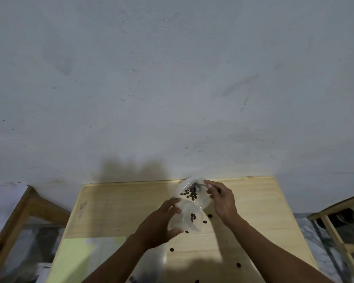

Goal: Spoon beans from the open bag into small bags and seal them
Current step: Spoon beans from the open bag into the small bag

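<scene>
I am dipping a spoon, pinched in my right hand, into the open bag of beans at the far table edge. My left hand is gripping a small bag just nearer. Loose beans are lying on the pale wood, a grey wall standing behind.

A light wooden table stands by the wall. Small dark brown beans lie scattered on it.

left hand gripping small clear bag | right hand pinching spoon inside open bag of beans | loose beans on wooden table
</scene>
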